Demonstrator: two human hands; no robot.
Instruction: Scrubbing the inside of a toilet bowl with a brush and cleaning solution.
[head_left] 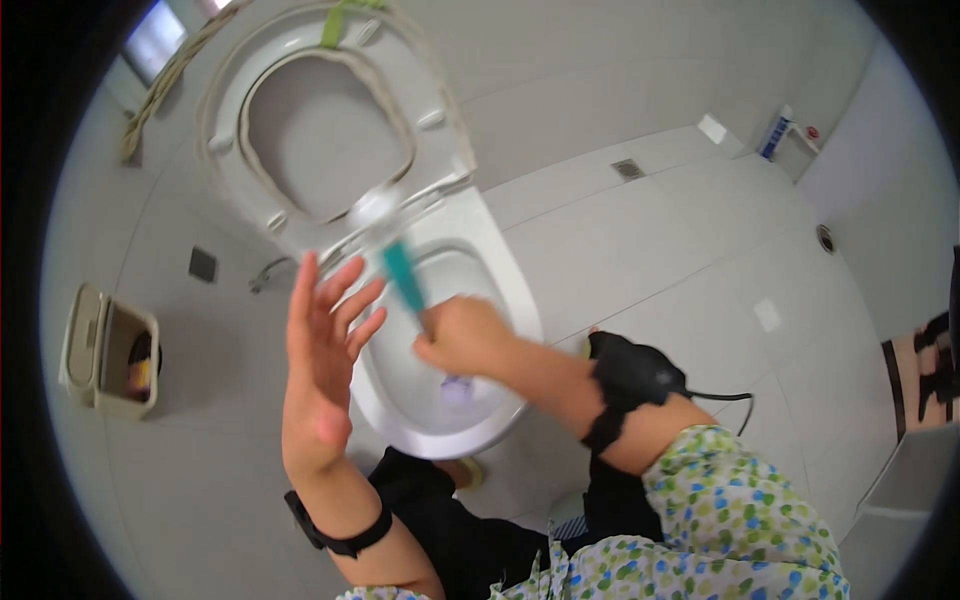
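Note:
My right hand point(470, 335) is closed around the handle of what looks like a toilet brush point(403, 275), teal with a pale, rounded head. Motion blurs the brush, which points up and away over the back of the bowl, near the seat hinge. Beneath it stands the white toilet point(522, 300), with its padded seat point(222, 130) raised. A small pale purple patch point(457, 392) shows inside the bowl. My left hand point(325, 330) is raised at the bowl's left side, fingers spread, holding nothing.
An open beige bin point(85, 350) with some contents stands on the left. A floor drain point(628, 170) lies at the far right, and a round wall fitting point(825, 238) farther right. Behind the bowl's left side is a metal valve point(268, 275). A rope point(170, 85) hangs upper left.

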